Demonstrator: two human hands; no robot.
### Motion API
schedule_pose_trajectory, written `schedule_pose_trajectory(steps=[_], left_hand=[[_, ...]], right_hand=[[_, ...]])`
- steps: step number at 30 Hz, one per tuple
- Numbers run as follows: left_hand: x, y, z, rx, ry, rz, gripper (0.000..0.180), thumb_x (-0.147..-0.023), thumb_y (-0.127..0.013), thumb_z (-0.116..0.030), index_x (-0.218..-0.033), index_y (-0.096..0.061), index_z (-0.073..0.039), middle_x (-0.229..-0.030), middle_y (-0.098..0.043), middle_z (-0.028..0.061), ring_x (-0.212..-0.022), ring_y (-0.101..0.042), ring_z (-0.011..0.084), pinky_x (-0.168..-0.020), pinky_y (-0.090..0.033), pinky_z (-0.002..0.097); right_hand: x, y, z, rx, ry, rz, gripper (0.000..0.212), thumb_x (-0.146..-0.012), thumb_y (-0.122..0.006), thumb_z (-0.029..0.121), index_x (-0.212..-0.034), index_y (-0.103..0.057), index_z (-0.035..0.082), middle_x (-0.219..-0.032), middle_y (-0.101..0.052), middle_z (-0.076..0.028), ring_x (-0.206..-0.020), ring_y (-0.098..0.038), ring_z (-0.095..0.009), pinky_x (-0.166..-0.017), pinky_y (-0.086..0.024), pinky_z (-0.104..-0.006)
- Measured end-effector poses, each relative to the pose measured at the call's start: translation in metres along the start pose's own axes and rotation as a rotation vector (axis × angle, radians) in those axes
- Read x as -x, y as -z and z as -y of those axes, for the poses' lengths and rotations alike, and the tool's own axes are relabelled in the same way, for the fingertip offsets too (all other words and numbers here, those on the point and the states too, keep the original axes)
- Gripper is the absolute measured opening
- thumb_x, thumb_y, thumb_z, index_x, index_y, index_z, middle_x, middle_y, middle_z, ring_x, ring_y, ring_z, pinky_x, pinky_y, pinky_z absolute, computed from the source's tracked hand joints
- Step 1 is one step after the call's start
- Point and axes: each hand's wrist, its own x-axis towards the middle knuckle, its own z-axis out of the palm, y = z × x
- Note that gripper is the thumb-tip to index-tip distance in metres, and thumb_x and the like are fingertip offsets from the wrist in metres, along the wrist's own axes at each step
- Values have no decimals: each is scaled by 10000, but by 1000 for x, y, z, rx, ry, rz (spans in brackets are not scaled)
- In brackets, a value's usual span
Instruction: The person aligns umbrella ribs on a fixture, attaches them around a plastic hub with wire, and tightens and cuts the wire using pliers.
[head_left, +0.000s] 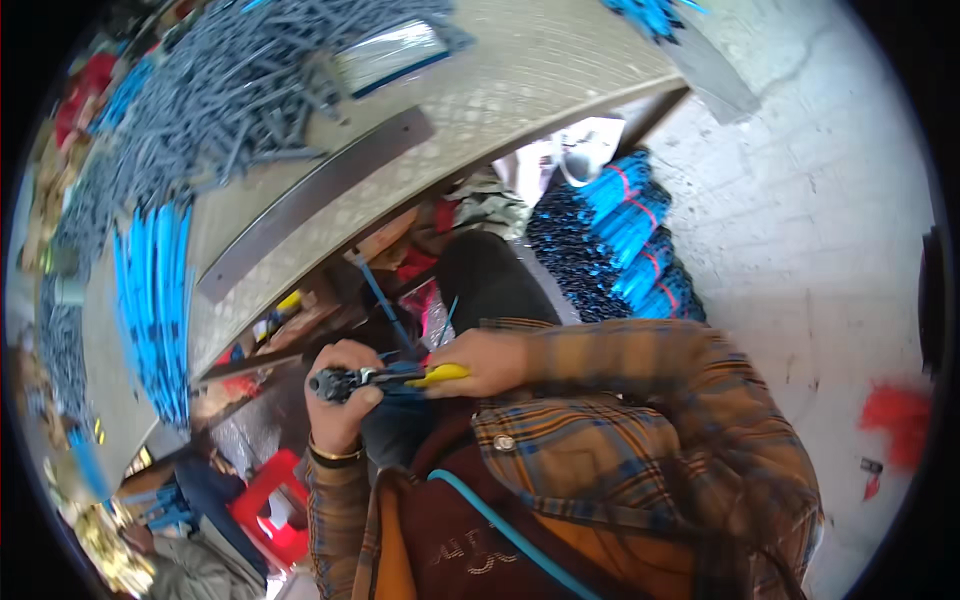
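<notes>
My right hand grips the yellow handles of a pair of pliers held level in front of my chest. My left hand is closed around the dark jaw end of the pliers, together with a thin blue wire that rises from the jaws. Both forearms wear plaid sleeves. A brown apron with a blue strap hangs below my hands.
A pale workbench tilts across the top, carrying a heap of grey rods, a row of blue wires and a flat metal bar. Bundles of blue wires lie on the concrete floor. A red stool stands lower left.
</notes>
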Motion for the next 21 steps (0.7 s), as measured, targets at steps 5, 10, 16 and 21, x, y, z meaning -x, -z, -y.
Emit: schedule_pose_trajectory(steps=[5,10,16,21], left_hand=[[-14,-20,0,13,14,-36,360,-636,-772,-238,-794,-519,-37,-825,-540,81,-766,-516,184,-693,-418,293],[-15,-23,3,-123,78,92,486,-594,-811,-317,-866,-549,-12,-839,-539,72,-762,-505,173,-690,-409,288],[-32,-20,12,-181,70,139,548,-574,-820,-357,-908,-566,-6,-851,-546,63,-772,-504,160,-702,-403,277],[-49,-21,-6,-185,103,57,513,-571,-825,-320,-891,-568,-11,-860,-549,55,-793,-508,150,-720,-401,266]], right_hand=[[10,11,-16,10,93,-53,316,-834,-605,345,-890,-564,37,-759,-589,-108,-650,-586,-269,-581,-459,-360],[38,53,1,-749,-608,436,335,-830,-611,349,-964,-545,49,-734,-575,-84,-658,-577,-212,-588,-458,-346],[36,93,31,-226,-306,394,484,-828,-609,285,-1226,-439,67,-958,-576,-59,-827,-568,-141,-686,-469,-272],[23,106,46,675,-139,229,567,-828,-606,245,-1302,-356,58,-1056,-564,-84,-893,-567,-134,-711,-464,-249]])
